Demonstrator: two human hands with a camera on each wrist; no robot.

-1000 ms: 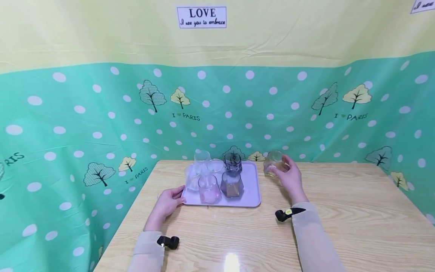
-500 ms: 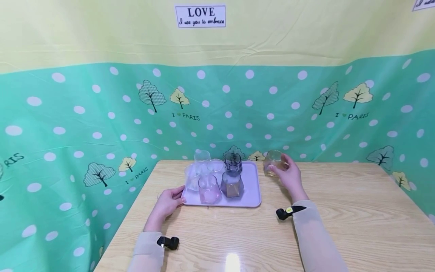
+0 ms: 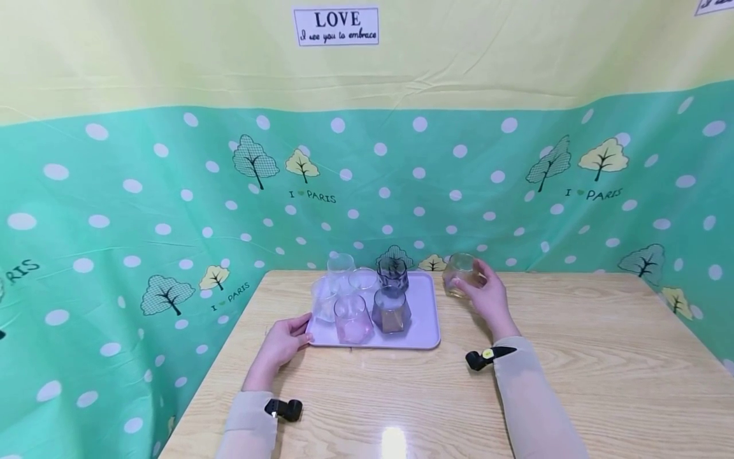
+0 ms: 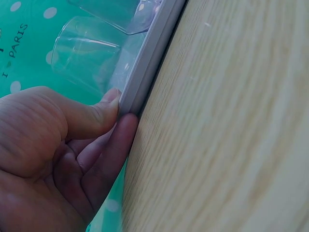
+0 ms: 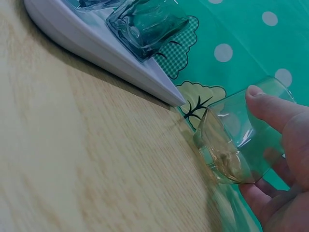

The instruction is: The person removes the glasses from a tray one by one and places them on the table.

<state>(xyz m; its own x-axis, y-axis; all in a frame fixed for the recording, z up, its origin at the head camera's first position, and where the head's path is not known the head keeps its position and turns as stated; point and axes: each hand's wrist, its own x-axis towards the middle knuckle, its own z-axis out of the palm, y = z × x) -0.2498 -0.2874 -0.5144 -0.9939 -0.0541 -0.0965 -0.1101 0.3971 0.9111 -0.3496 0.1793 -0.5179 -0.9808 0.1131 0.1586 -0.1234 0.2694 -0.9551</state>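
A pale purple tray [image 3: 423, 319] lies on the wooden table, and my left hand [image 3: 285, 340] pinches its near left corner. In the left wrist view the thumb [image 4: 87, 116] is on the tray's rim and a finger lies beneath it. To the right of the tray, my right hand [image 3: 487, 298] grips an amber glass [image 3: 460, 275] between thumb and fingers. The right wrist view shows this glass [image 5: 241, 135] with its base close to the tabletop. On the tray stand a pink glass [image 3: 353, 322], a grey faceted glass [image 3: 392, 312], a dark glass [image 3: 392, 275] and several clear glasses [image 3: 341, 273].
The wooden table [image 3: 573, 338] extends to the right and in front of the tray. A green and yellow printed curtain [image 3: 373, 191] hangs directly behind the table's far edge and along the left side.
Almost nothing moves. My right hand and the amber glass shift very slightly left, and the head view drifts a little. The left hand stays on the tray corner.
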